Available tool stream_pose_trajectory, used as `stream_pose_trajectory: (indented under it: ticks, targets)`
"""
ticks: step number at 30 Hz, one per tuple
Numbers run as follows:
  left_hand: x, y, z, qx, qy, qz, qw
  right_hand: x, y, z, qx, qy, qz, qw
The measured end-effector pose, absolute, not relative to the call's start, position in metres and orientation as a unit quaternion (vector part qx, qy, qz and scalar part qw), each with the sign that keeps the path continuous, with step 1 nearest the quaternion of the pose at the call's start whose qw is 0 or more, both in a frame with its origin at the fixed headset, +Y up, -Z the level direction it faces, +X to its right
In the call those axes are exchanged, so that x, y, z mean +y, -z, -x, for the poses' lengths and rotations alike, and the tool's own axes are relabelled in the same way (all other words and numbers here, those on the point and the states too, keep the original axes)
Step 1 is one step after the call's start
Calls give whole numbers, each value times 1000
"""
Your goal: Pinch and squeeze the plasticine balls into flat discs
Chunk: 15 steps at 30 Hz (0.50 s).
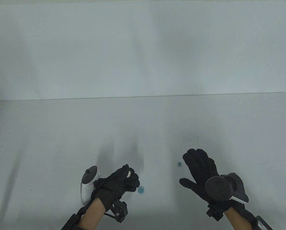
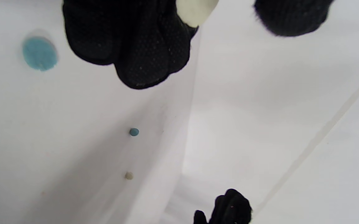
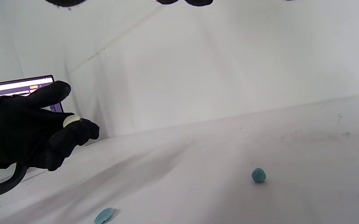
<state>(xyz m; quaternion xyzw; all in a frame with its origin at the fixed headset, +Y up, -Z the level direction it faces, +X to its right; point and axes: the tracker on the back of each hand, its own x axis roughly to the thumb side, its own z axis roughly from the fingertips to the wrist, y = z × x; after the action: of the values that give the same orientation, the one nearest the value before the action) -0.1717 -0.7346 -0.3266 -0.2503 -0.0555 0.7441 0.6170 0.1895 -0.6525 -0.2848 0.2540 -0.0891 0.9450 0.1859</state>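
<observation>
Two gloved hands hover over a white desk (image 1: 61,134). The left hand (image 1: 116,183) pinches a cream plasticine piece (image 3: 71,120) between thumb and curled fingers (image 2: 142,46). Just right of it on the desk lies a flattened blue disc (image 1: 141,190). The right hand (image 1: 200,171) is spread flat, fingers released, holding nothing. A small blue ball (image 1: 179,164) sits just beside its fingertips, and a beige ball (image 2: 129,175) lies farther off
</observation>
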Motion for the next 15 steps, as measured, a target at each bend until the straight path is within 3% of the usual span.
stream_pose_trajectory:
  ticks: [10, 15]
  targets:
    - [-728, 327, 178, -25, -687, 196, 699, -654, 285, -189, -85, -946, -253, 184]
    - [-731, 327, 178, -22, -704, 211, 678, -654, 285, -189, -86, -946, -254, 183]
